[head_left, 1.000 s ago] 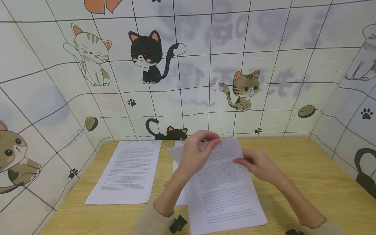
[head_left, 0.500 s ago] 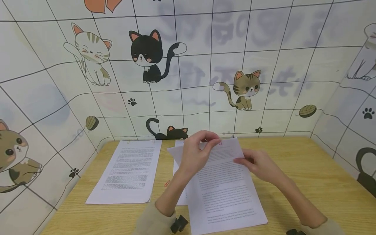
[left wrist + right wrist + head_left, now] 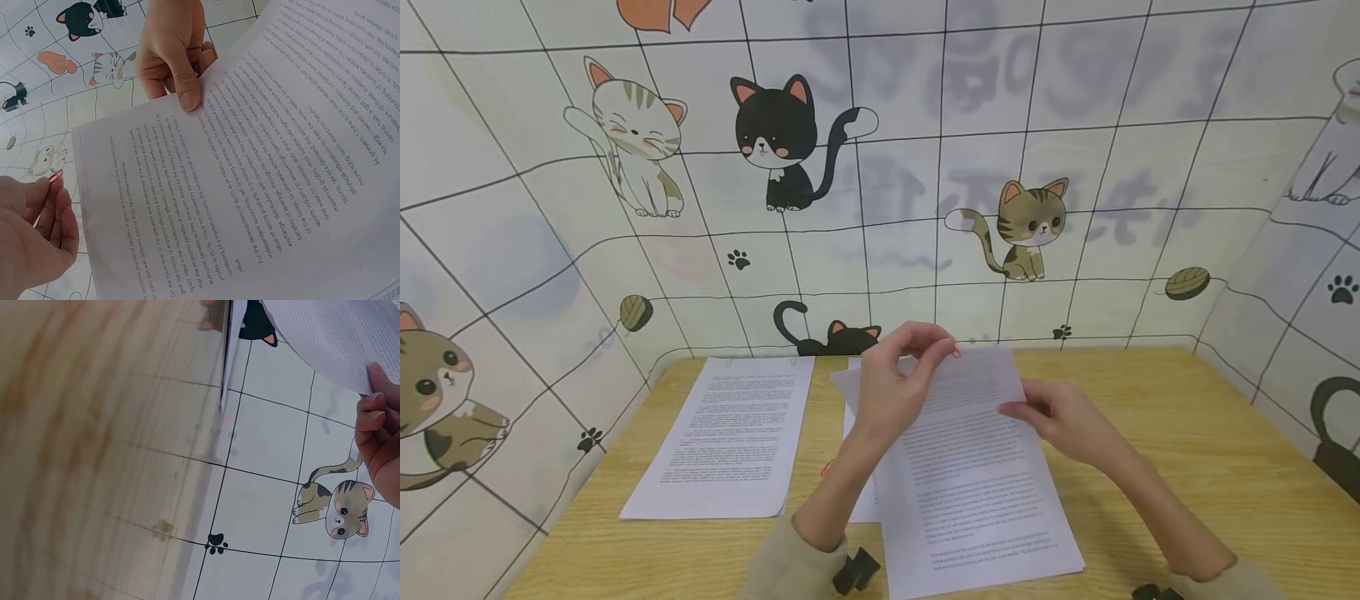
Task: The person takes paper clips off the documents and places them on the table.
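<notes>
My left hand (image 3: 891, 383) pinches a small red paper clip (image 3: 56, 176) between thumb and finger, close to the top edge of some printed sheets (image 3: 977, 492). In the left wrist view the clip stands a little apart from the paper's edge. The sheets are lifted and tilted. Gripping their right edge, thumb on the printed face, is my right hand (image 3: 1067, 421); in the right wrist view its curled fingers (image 3: 373, 419) lie behind the paper. How many sheets are held cannot be told.
A printed stack (image 3: 715, 442) lies at the left of the wooden table (image 3: 1157, 442), with pale clips (image 3: 793, 362) along its top edge. Other paper (image 3: 862, 504) lies partly under the held sheets. Another red clip (image 3: 827, 468) is beside my left forearm. A cat-patterned wall (image 3: 895, 267) stands behind.
My left hand has moved slightly up and left with the red paper clip, which now appears at the sheets' top edge. The sheets' top has risen a little. My right hand keeps its grip.
</notes>
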Motion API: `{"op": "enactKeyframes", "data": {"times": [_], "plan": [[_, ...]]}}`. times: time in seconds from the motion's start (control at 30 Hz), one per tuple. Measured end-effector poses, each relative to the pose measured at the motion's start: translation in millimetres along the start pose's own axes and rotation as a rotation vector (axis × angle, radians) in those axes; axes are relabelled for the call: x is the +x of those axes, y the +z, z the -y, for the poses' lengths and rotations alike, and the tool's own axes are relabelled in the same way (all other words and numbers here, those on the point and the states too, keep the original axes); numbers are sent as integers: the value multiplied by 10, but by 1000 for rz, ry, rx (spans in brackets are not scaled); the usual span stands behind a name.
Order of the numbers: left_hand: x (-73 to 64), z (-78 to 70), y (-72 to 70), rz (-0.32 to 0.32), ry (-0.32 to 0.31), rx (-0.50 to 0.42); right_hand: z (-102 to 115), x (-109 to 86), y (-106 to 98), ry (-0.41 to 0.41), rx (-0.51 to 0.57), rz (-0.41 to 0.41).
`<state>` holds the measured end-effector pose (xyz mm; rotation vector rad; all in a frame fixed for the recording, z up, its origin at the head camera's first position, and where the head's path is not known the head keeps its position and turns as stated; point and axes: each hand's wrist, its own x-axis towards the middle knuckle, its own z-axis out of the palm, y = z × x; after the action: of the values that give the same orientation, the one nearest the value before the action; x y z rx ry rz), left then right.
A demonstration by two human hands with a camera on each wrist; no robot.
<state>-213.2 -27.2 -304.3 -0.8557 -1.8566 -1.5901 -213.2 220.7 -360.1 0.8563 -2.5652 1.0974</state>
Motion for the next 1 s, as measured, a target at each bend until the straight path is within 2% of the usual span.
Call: {"op": "enactKeyframes", "data": {"times": [0.27, 0.5, 0.8, 1.0], "plan": [[-6, -25, -54, 4, -29, -1, 1, 4, -4, 16, 8, 2], [-32, 1, -149, 15, -35, 37, 0, 3, -11, 10, 7, -4], [-93, 84, -327, 24, -34, 96, -11, 2, -6, 23, 10, -1], [-148, 154, -464, 59, -75, 141, -11, 2, -1, 28, 16, -1]]}}
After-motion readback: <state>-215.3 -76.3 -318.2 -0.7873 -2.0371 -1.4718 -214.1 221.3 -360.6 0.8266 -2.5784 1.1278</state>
